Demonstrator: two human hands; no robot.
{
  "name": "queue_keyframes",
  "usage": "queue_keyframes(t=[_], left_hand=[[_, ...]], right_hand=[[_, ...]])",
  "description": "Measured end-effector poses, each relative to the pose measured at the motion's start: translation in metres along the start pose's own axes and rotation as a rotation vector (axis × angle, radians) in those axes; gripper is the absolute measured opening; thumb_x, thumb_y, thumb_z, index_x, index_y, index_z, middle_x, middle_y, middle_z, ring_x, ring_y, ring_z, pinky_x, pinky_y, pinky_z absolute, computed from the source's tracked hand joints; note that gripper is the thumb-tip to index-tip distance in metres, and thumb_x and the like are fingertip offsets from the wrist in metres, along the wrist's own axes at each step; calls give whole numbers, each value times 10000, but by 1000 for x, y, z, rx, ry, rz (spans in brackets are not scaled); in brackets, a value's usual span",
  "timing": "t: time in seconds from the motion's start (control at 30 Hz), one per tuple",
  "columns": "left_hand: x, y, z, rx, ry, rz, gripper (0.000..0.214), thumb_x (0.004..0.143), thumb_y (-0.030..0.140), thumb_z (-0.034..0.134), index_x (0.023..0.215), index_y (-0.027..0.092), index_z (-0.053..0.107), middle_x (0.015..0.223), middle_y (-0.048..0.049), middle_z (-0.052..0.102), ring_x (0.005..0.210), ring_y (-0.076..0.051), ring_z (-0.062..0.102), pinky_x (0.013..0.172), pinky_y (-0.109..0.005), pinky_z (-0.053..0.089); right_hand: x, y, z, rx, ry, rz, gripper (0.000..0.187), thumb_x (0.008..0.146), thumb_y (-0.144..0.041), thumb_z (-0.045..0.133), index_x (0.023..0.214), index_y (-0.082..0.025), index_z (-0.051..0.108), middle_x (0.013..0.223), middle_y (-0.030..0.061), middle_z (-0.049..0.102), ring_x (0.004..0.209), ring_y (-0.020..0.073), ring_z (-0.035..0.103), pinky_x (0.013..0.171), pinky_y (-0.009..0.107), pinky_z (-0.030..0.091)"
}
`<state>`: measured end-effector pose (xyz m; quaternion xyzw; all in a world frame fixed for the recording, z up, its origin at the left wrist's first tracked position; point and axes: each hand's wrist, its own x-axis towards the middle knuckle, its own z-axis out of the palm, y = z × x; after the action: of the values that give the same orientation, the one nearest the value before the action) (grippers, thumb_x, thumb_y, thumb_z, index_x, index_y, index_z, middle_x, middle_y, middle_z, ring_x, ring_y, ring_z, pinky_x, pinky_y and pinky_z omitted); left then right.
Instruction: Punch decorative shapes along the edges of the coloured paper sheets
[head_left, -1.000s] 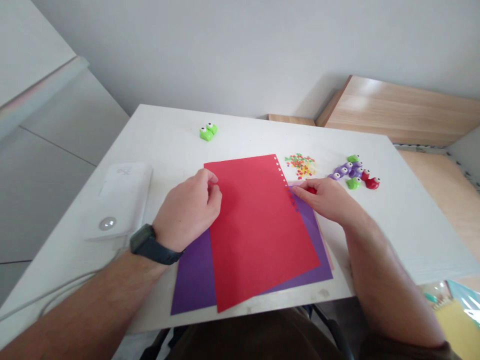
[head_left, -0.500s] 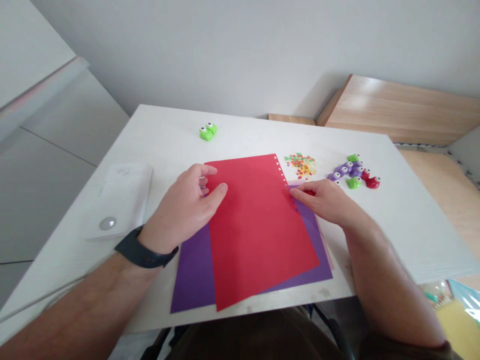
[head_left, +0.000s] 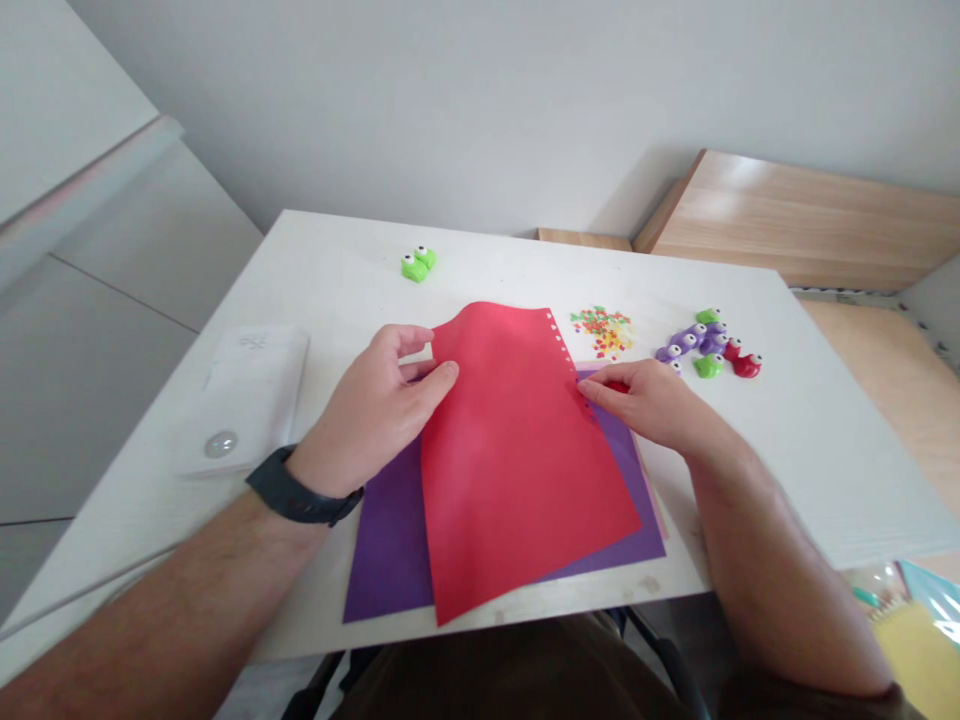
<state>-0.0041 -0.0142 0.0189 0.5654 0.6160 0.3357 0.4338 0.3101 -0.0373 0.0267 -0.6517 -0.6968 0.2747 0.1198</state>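
A red sheet of paper [head_left: 517,460] with a row of small punched holes along its upper right edge lies over a purple sheet [head_left: 390,540]. My left hand [head_left: 397,390] grips the red sheet's left edge, thumb above, and the sheet bulges upward near it. At the right edge, my right hand [head_left: 637,395] is closed on a small red hole punch [head_left: 619,386], mostly covered by the fingers. Beyond that hand stand several purple, green and red hole punches with googly eyes [head_left: 711,342]. A scatter of tiny coloured paper cut-outs [head_left: 604,330] lies behind the sheets.
Two green googly-eyed punches [head_left: 418,263] stand at the back of the white table [head_left: 337,270]. On the left lies a white device with a round silvery dome [head_left: 259,390], and a cable [head_left: 90,590] runs near the front left. A wooden board [head_left: 810,215] is at the back right.
My left hand has closed on the red sheet's left edge and pushed it slightly rightward, so the sheet now bows up at the top. My right hand has stayed at the right edge.
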Motion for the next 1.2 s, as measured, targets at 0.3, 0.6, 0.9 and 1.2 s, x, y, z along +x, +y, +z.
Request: queue_keyframes(t=[0.3,0.6,0.9,1.2], left_hand=[[-3,5,7,-430,-182,-130,612,825,390,924,1341,214,644,1385,-135,726,1183,-292,745,1005,-444,615],[-7,9,2,-439,-567,-64,327,913,339,845,1199,203,765,1312,-92,786,1196,-320,741,1050,-448,598],[-11,9,-1,-548,-489,-46,314,913,330,833,1204,249,746,1232,-69,804,1045,-300,781,883,-417,661],[-3,24,-5,-898,-254,32,385,1059,435,664,1368,211,714,1370,-65,774,1175,-268,760,982,-385,641]], right_hand=[[3,4,5,41,-53,-7,384,1018,-510,602,934,-235,857,859,26,821,769,212,704,723,342,469],[0,1,10,40,-3,13,242,971,-444,674,998,-258,828,917,22,816,805,223,711,752,357,479],[5,10,6,123,29,-14,273,967,-463,690,1061,-240,818,1007,45,820,876,233,703,806,369,489],[4,1,3,742,91,114,441,833,-565,840,707,-209,612,566,-61,477,500,83,338,488,272,204]])
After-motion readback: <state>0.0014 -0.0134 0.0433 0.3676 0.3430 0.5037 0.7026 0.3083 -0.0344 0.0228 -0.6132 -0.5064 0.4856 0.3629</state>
